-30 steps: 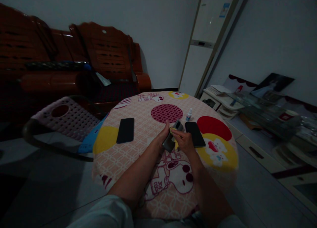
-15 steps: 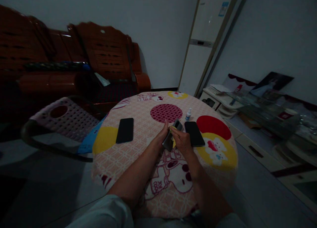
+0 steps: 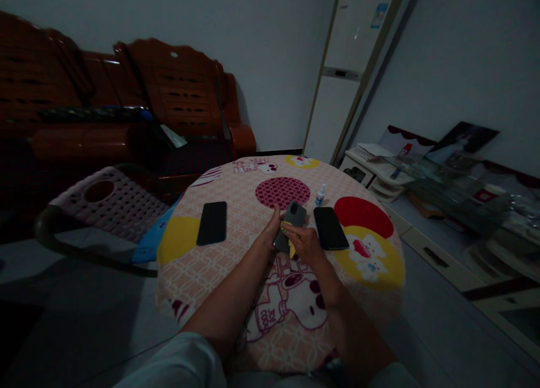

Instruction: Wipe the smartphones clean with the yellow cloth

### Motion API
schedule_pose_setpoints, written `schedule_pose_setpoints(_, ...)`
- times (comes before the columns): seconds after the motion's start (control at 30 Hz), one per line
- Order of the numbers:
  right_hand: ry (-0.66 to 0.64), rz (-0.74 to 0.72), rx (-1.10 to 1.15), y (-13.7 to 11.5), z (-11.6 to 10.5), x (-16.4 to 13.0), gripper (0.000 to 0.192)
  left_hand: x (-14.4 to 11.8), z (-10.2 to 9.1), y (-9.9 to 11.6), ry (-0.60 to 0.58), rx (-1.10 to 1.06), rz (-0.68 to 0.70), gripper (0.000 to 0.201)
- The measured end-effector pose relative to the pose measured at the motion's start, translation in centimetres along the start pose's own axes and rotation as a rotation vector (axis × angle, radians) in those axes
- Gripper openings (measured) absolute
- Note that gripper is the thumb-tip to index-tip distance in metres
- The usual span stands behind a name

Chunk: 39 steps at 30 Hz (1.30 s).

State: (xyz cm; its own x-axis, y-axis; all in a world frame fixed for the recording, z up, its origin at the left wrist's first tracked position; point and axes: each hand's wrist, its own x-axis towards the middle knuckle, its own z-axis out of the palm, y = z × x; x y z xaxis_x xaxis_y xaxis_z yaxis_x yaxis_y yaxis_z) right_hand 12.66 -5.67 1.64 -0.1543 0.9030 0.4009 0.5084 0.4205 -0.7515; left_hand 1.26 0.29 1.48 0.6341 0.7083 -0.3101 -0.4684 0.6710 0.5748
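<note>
Gripped along its left edge by the left hand (image 3: 270, 236), the grey phone (image 3: 290, 222) tilts camera-side up above the middle of the round table (image 3: 198, 275), its top end pointing to about one o'clock. Pressed against its lower face from five o'clock, the right hand (image 3: 304, 243) with fingers clenched round a yellow cloth (image 3: 287, 228). Flat on the patterned tablecloth: a black phone (image 3: 212, 223) well apart at nine o'clock, a second black phone (image 3: 329, 228) just beside at three o'clock, a small bottle (image 3: 320, 195) near at one o'clock.
</note>
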Motion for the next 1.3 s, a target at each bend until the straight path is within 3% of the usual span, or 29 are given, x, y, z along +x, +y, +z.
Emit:
schedule_pose_setpoints(0.13, 0.05, 0.019, -0.005, 0.5, -0.1, 0.0, 0.029, 0.0, 0.1, -0.2, -0.035, 0.035, -0.006, 0.081)
schedule_pose_setpoints(0.37, -0.055, 0.015, 0.005, 0.6, 0.0, -0.1, 0.027, 0.2, -1.3, 0.6, -0.031, -0.058, 0.068, 0.078)
schedule_pose_setpoints(0.6, 0.073, 0.054, -0.055, 1.4, -0.2, 0.0, 0.03, 0.3, -1.0, 0.4, -0.041, 0.002, 0.02, 0.072)
schedule_pose_setpoints(0.8, -0.036, 0.022, -0.022, 1.2, -0.3, -0.1, 0.028, 0.1, -1.6, 0.7, -0.087, -0.033, -0.011, 0.075)
schedule_pose_setpoints(1.07, 0.049, 0.052, -0.081, 1.1, -0.6, 0.0, 0.029, -0.3, -1.5, 1.2, -0.013, -0.079, -0.036, 0.065)
schedule_pose_setpoints(1.3, 0.02, 0.043, -0.061, 1.2, -0.8, 0.0, 0.026, -1.1, -1.2, 1.7, -0.003, -0.125, 0.031, 0.064)
